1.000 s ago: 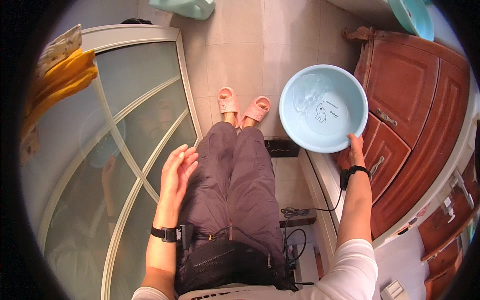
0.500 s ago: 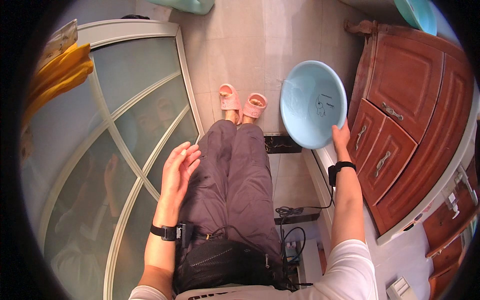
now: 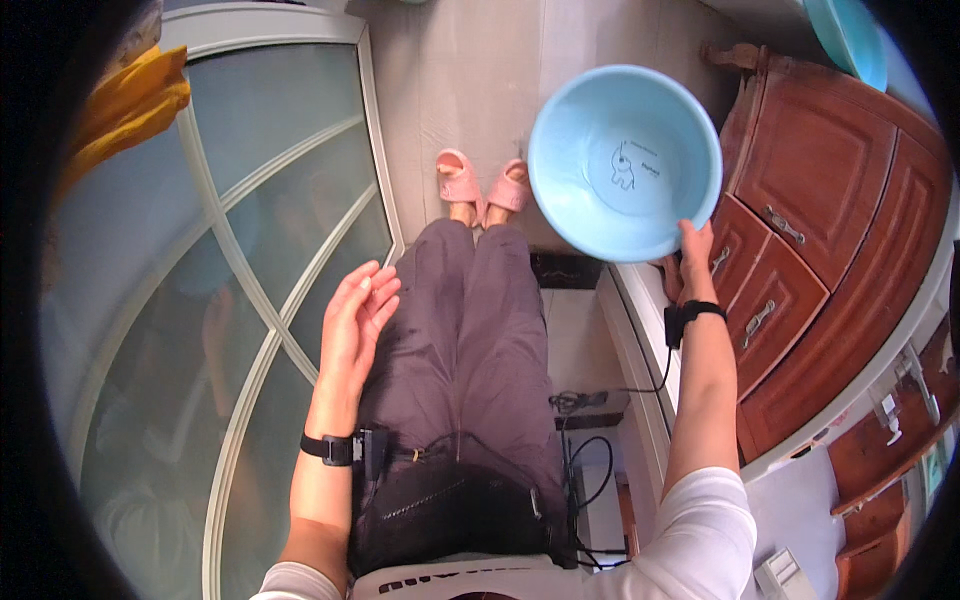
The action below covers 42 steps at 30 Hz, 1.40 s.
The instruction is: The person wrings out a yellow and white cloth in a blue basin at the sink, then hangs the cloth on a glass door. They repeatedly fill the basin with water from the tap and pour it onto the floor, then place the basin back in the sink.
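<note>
A round light-blue plastic basin (image 3: 575, 130) with a small elephant drawing on its bottom hangs above the floor on my right. My right hand (image 3: 693, 248) grips its near right rim, thumb on the inside wall and the other fingers hidden beneath or behind it. The basin's inside faces up toward me, and I see no object in it. My left hand (image 3: 358, 310) is held over my left thigh, holding nothing, with its fingers loosely curved and a little apart. Each wrist wears a black strap with a small box.
To the left stands a glass door panel (image 3: 290, 110) with white bars, a yellow cloth (image 3: 135, 105) hanging by it. On the right is a reddish-brown wooden cabinet (image 3: 815, 160) with metal handles; a teal basin (image 3: 850, 45) sits beyond it. A black cable (image 3: 600, 400) runs near my right leg.
My right hand has raised the basin and tipped it to face me more, so it looks larger and rounder. The left hand has hardly moved. The view has shifted slightly.
</note>
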Each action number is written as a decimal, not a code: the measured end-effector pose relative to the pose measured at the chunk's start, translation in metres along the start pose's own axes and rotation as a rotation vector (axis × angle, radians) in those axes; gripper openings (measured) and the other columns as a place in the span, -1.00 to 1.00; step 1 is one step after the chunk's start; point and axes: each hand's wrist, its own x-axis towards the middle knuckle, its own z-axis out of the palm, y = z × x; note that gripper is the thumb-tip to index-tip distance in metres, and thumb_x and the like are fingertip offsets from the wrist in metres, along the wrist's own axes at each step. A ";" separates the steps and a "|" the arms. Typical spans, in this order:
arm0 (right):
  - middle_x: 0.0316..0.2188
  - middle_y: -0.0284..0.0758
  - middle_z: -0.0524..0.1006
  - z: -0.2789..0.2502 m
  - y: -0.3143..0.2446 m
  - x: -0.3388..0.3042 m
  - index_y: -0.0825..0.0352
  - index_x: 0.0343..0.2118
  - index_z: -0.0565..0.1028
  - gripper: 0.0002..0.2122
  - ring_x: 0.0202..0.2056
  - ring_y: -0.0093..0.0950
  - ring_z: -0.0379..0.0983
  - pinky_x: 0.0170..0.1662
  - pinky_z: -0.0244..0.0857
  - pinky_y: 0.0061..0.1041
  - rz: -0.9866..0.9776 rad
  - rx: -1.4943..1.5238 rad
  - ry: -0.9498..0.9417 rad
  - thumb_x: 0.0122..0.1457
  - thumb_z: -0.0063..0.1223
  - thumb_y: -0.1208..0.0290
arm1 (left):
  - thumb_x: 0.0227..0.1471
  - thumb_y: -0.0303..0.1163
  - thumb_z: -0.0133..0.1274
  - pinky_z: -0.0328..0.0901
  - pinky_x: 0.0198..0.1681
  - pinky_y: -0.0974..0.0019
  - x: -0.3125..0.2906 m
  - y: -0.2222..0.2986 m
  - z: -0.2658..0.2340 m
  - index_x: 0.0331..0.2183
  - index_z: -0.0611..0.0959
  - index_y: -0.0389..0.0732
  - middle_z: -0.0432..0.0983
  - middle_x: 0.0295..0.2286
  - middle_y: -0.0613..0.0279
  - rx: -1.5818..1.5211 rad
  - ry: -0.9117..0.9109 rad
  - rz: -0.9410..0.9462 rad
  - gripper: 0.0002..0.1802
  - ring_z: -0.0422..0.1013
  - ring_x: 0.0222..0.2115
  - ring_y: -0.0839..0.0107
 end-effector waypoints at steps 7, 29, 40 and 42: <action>-0.26 -0.26 0.39 -0.047 -0.056 0.010 0.45 -0.07 0.26 -0.57 -0.26 -0.38 0.36 -0.19 0.30 -0.40 0.182 0.301 -0.002 -0.08 -0.01 0.55 | 0.12 -0.40 -0.15 0.31 -0.08 0.31 -0.003 0.022 0.014 -0.05 0.38 -0.31 0.42 -0.13 0.02 -0.044 -0.003 0.022 -0.65 0.40 -0.14 0.31; -0.13 -0.20 0.33 -0.097 -0.124 0.104 0.45 0.00 0.20 -0.53 -0.09 -0.22 0.32 -0.06 0.30 -0.11 0.229 0.444 -0.158 -0.05 -0.07 0.60 | 0.10 -0.37 -0.07 0.28 -0.04 0.25 -0.055 0.004 0.147 -0.09 0.42 -0.28 0.41 -0.14 0.00 -0.338 -0.002 0.053 -0.66 0.36 -0.10 0.25; -0.17 -0.25 0.34 -0.089 -0.175 0.083 0.29 0.06 0.17 -0.46 -0.19 -0.32 0.33 -0.25 0.34 -0.29 0.284 0.211 -0.192 -0.08 -0.06 0.54 | 0.10 -0.38 -0.08 0.30 -0.08 0.27 -0.057 0.064 0.112 -0.09 0.41 -0.27 0.43 -0.16 0.03 -0.410 0.054 0.172 -0.67 0.39 -0.14 0.28; -0.21 -0.27 0.36 -0.088 -0.166 0.088 0.32 0.04 0.19 -0.48 -0.22 -0.37 0.33 -0.31 0.34 -0.34 0.232 0.174 -0.233 -0.07 -0.05 0.53 | 0.10 -0.38 -0.09 0.30 -0.08 0.27 -0.056 0.064 0.103 -0.08 0.40 -0.27 0.43 -0.16 0.03 -0.417 0.089 0.199 -0.67 0.39 -0.14 0.29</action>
